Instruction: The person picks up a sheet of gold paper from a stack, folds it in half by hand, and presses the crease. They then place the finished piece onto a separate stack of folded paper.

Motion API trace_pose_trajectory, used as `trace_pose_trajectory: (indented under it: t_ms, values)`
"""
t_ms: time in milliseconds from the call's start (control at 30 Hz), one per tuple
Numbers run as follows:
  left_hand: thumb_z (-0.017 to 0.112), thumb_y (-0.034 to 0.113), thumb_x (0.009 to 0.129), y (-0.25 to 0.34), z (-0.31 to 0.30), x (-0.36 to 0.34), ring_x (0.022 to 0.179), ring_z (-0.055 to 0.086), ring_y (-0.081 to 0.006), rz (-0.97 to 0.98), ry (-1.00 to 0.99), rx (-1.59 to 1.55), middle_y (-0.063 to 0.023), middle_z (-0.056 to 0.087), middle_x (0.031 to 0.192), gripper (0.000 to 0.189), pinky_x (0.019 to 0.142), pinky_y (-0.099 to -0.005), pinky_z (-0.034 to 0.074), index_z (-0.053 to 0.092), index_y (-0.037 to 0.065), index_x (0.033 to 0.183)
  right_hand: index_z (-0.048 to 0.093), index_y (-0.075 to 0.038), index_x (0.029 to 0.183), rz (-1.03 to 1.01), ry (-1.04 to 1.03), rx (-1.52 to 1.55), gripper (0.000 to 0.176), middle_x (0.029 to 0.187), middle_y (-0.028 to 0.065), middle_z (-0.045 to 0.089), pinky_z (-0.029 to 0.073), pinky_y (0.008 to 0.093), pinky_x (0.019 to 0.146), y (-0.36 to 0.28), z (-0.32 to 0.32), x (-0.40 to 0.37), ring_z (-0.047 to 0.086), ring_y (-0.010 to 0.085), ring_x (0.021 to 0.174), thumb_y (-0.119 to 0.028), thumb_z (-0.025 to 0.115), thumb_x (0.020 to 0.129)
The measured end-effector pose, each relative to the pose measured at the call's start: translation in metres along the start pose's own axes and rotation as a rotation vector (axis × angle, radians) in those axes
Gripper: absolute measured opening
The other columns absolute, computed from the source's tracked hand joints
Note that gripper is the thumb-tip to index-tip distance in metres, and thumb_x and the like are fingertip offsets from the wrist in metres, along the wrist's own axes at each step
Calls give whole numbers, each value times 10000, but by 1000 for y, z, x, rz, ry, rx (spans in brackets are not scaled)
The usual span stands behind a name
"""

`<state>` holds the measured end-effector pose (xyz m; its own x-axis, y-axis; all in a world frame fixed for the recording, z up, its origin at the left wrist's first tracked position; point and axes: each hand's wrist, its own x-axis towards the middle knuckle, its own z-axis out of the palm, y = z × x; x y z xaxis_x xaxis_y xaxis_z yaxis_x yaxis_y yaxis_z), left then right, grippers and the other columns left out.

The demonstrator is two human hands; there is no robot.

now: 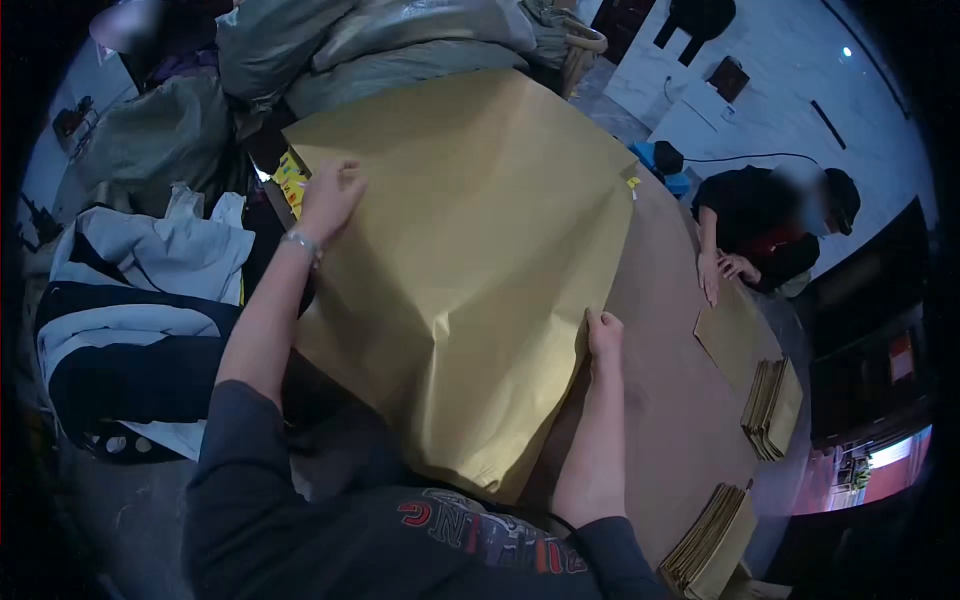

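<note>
A large sheet of brown kraft paper (pixel 480 210) spreads across the table before me, creased and bulging toward my body. Its right edge is pinched between the thumb and fingers of my right hand (pixel 603 332). Over the upper left part of the sheet is my left hand (pixel 335 195), its fingers curled closed. Whether anything is inside those fingers is hidden. A yellow printed item (pixel 290 183) shows past the sheet's left edge, close to my left wrist.
Folded brown paper stacks (pixel 770 408) lie along the table's right edge, with another stack (pixel 710 545) nearer me. A co-worker (pixel 765 225) presses both hands on a brown sheet (pixel 735 335). Large stuffed sacks (pixel 400 45) stand behind the table; clothing (pixel 150 320) is piled at left.
</note>
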<state>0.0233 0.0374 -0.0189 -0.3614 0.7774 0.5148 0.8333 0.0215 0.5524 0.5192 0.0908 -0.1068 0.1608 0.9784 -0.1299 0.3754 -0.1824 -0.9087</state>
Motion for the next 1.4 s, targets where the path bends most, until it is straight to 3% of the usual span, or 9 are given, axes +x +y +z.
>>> trace_pose_trajectory:
  t_ms: [267, 433, 600, 700, 867, 1067, 1167, 1300, 1400]
  values:
    - [759, 474, 693, -15, 8, 48, 1071, 626, -309, -430, -297, 192, -199, 624, 1209, 687, 922, -389, 488, 605, 12, 1178, 645, 18, 829, 46, 107, -50, 357, 749, 72, 624, 448, 332, 649, -24, 7, -1, 558, 147, 693, -326, 590, 909]
    - [729, 409, 755, -3, 13, 60, 663, 667, -243, -593, -333, -95, -132, 702, 782, 442, 638, -359, 515, 703, -30, 798, 645, 57, 878, 43, 72, -71, 400, 793, 109, 647, 470, 375, 697, -6, 14, 16, 574, 190, 710, -337, 578, 899]
    - [624, 414, 766, -36, 37, 69, 841, 689, -329, -525, -334, 7, -202, 706, 884, 450, 779, -397, 516, 728, -3, 898, 679, 23, 1004, 153, 13, -337, 432, 972, 181, 697, 499, 405, 828, -13, 23, 26, 670, 315, 926, -377, 561, 892]
    - [614, 427, 797, -49, 46, 70, 1000, 641, -386, -458, -261, 121, -249, 667, 1032, 457, 900, -421, 492, 720, 6, 941, 648, 79, 833, -7, 90, -225, 426, 732, 116, 642, 457, 392, 638, -5, 31, 26, 593, 212, 675, -340, 579, 868]
    - [603, 419, 836, -44, 42, 69, 942, 668, -349, -373, -336, 145, -222, 691, 973, 420, 849, -427, 501, 726, 32, 944, 588, 44, 712, -21, 142, -117, 355, 627, 57, 552, 430, 345, 570, -9, 14, 14, 544, 159, 616, -260, 559, 893]
    - [651, 443, 881, -54, 33, 62, 719, 569, -135, -295, -201, -335, -16, 631, 793, 402, 652, -330, 452, 659, 41, 891, 552, 25, 794, -208, 311, 217, 363, 676, 26, 537, 416, 321, 618, -27, -28, -10, 444, 107, 679, -279, 501, 986]
    - [634, 425, 907, 19, -10, 46, 615, 496, -74, -422, -128, -706, 41, 555, 690, 363, 563, -265, 418, 660, 71, 830, 561, 20, 793, -325, 470, 154, 362, 668, -3, 511, 411, 307, 614, -70, -54, -56, 423, 93, 659, -267, 489, 1002]
    - [629, 327, 944, 76, -38, 41, 715, 498, -48, -320, 50, -1091, 61, 546, 763, 226, 678, -218, 410, 644, 107, 891, 573, -3, 826, -683, 704, 406, 328, 827, 22, 521, 427, 280, 740, -73, -105, -77, 448, 100, 757, -248, 462, 1014]
    - [612, 338, 952, 86, -52, 48, 869, 576, -76, -167, 92, -1388, 24, 634, 918, 249, 798, -234, 458, 650, 92, 953, 584, 14, 903, -564, 924, 247, 325, 924, 44, 557, 427, 280, 843, -98, -161, -120, 500, 128, 882, -249, 437, 1026]
